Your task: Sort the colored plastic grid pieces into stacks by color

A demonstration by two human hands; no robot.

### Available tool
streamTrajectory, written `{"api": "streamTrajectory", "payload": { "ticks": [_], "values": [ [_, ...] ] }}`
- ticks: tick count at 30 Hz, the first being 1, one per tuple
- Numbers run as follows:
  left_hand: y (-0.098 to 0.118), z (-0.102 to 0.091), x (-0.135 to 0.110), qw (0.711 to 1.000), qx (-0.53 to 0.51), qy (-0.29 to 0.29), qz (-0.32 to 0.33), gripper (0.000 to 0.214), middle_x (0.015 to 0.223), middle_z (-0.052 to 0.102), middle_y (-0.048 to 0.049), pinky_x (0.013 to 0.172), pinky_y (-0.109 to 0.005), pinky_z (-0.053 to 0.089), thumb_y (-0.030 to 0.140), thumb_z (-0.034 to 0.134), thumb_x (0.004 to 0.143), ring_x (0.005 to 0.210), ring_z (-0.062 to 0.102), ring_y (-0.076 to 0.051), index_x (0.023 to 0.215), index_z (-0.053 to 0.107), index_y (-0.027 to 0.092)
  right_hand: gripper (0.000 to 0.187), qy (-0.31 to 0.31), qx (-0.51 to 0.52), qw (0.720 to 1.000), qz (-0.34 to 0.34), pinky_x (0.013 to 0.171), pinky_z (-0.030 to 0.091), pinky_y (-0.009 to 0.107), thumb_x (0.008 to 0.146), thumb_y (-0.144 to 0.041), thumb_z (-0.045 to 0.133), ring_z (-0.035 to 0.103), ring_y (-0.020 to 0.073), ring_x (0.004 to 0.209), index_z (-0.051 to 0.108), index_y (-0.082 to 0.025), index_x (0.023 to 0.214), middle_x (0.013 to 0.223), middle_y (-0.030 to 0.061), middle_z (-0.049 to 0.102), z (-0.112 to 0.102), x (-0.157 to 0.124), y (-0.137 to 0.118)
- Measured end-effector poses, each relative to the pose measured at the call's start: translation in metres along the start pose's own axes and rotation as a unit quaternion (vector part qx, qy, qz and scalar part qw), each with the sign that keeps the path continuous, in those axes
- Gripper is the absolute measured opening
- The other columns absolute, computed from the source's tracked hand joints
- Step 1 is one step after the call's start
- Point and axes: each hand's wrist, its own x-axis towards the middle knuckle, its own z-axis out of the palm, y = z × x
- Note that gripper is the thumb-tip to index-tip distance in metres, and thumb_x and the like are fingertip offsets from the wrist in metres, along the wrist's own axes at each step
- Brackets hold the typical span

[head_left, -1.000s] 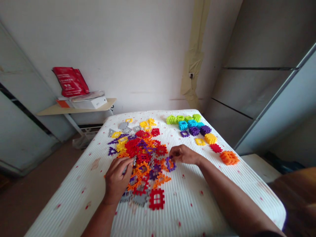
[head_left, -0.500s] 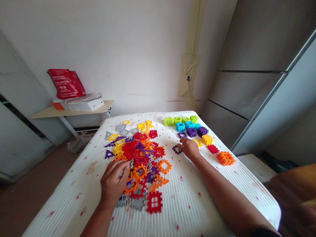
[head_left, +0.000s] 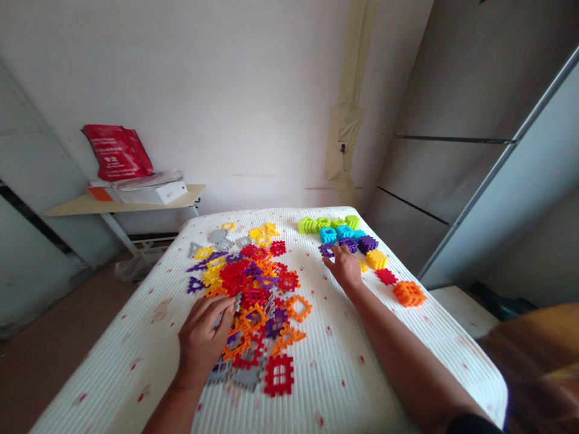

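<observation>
In the head view, the left hand (head_left: 202,334) is nearly closed, thumb and fingers pinching a gray piece (head_left: 237,303). The right hand (head_left: 347,266) is partly open, thumb apart from the fingers; whether it grips the purple frame (head_left: 325,251) at its fingertips cannot be told. Both forearms extend forward from the near edge of the table (head_left: 337,395), the right palm facing down. The mixed pile (head_left: 237,275) lies toward the left edge, beside and beyond the left hand. Sorted stacks (head_left: 377,260) line the right edge up to the far right corner, beyond and right of the right hand.
</observation>
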Motion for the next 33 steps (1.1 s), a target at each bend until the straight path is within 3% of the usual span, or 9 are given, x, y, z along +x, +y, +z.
{"api": "streamTrajectory", "payload": {
  "ticks": [11,26,30,33],
  "values": [
    [0.000,0.000,0.000,1.000,-0.003,0.005,0.006,0.016,0.083,0.066,-0.0033,0.078,-0.028,0.049,0.013,0.057,0.077,0.079,0.061,-0.015,0.088,0.065,0.021,0.034,-0.032,-0.023,0.999,0.035,0.068,0.044,0.029,0.091,-0.039,0.035,0.060,0.0186,0.083,0.055,-0.018,0.108,0.110,0.0115,0.054,0.021,0.020,0.008],
    [0.000,0.000,0.000,1.000,-0.007,-0.007,-0.008,0.015,0.083,0.066,-0.0035,0.078,-0.028,0.049,0.013,0.056,0.077,0.079,0.061,-0.015,0.086,0.065,0.020,0.032,-0.021,-0.027,0.999,0.032,0.063,0.043,0.027,0.090,-0.037,0.039,0.061,0.0184,0.080,0.059,-0.017,0.104,0.105,0.0119,0.056,0.025,0.022,0.008],
    [0.003,-0.001,0.002,1.000,-0.005,-0.003,-0.010,0.014,0.082,0.066,-0.0039,0.077,-0.028,0.049,0.012,0.055,0.077,0.079,0.061,-0.015,0.084,0.066,0.018,0.031,0.015,0.001,1.000,-0.005,0.061,0.041,0.026,0.089,-0.038,0.042,0.060,0.0174,0.079,0.059,-0.017,0.104,0.107,0.0113,0.056,0.017,0.017,0.004],
    [0.004,-0.001,0.002,1.000,-0.007,-0.007,-0.015,0.014,0.082,0.066,-0.0041,0.077,-0.027,0.049,0.012,0.055,0.077,0.079,0.061,-0.014,0.084,0.066,0.018,0.027,0.028,0.092,0.990,-0.107,0.065,0.040,0.025,0.088,-0.035,0.045,0.058,0.0163,0.082,0.061,-0.017,0.100,0.105,0.0099,0.060,0.006,0.005,-0.009]
  ]
}}
